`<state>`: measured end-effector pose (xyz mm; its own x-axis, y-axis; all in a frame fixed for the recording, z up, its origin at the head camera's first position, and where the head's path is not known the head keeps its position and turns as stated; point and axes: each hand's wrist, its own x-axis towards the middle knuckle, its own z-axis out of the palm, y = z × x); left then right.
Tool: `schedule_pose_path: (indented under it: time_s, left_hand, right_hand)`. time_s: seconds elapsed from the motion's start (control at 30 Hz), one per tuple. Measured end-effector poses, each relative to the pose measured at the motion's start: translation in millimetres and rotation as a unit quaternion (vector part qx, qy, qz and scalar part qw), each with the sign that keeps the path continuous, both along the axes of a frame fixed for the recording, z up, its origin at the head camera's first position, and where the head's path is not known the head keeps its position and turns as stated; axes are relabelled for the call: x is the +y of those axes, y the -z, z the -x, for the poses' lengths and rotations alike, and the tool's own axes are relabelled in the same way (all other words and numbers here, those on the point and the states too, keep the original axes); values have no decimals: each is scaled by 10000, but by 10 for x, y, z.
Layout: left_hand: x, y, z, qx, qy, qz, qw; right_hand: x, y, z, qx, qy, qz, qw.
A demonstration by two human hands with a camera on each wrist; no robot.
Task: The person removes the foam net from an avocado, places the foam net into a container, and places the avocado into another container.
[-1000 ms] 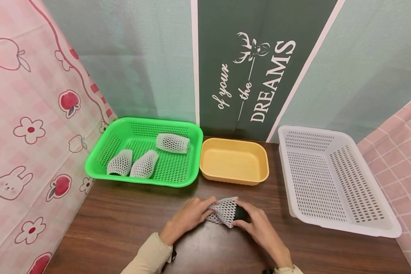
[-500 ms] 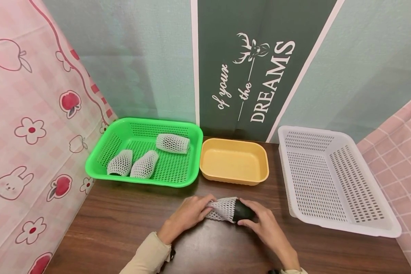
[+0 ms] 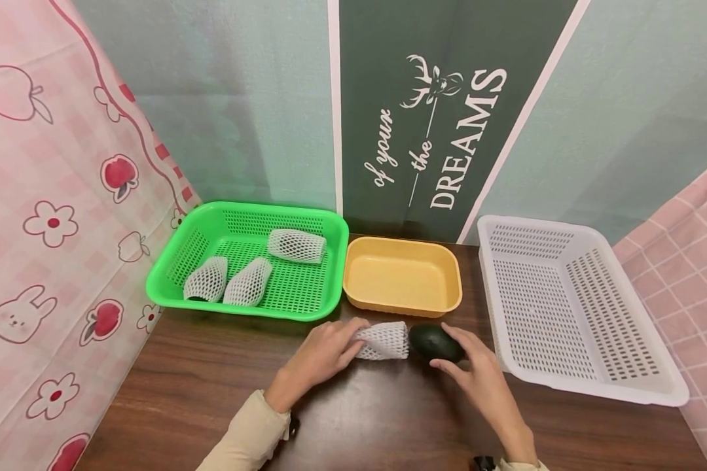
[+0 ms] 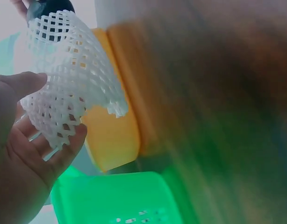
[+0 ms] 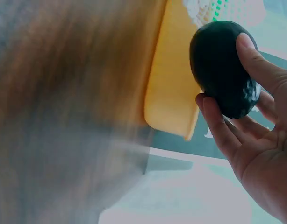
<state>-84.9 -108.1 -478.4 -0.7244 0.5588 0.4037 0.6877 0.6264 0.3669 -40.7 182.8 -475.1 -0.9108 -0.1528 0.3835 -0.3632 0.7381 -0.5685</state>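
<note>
1 fruit [image 3: 433,341] is bare, in your half-closed right grip [image 3: 478,369]; your left grip [image 3: 328,347] pinches a net [image 3: 384,341]; 3 netted pieces [image 3: 297,246] remain.

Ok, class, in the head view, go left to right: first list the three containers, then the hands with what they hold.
Containers: green basket → yellow tub → white basket.
Hands: left hand → white net → dark fruit → right hand.

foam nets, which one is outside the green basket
The net held by the left hand; the other three nets all lie inside the green basket.
</note>
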Motion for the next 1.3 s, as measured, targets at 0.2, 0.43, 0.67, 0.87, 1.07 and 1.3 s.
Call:
schedule_pose_path:
  time_s: [0.2,0.43,0.67,0.87,1.07,1.3]
  left_hand:
    - [33,-151,75,252,-176,-71,9995]
    - [125,-246,188,589,-280,-183,9977]
    - [280,-347,291,926,-973,-352,9903]
    - [393,-382,349,748,-1674,-478,9819]
    - [463,-387,425,332,-2227,-536,9728]
    - [542,-407,520,-99,-2811,-829,9560]
  right_hand:
    - [105,-145,24,261,485,265,9981]
    - [270,-341,25,370,1261,729,9886]
    - [473,-443,25,524,1971,829,9755]
    - [595,-397,21,487,2748,839,9566]
    - [700,-348,17,273,3263,572,9431]
    - [769,-292,38,-582,3365,209,9396]
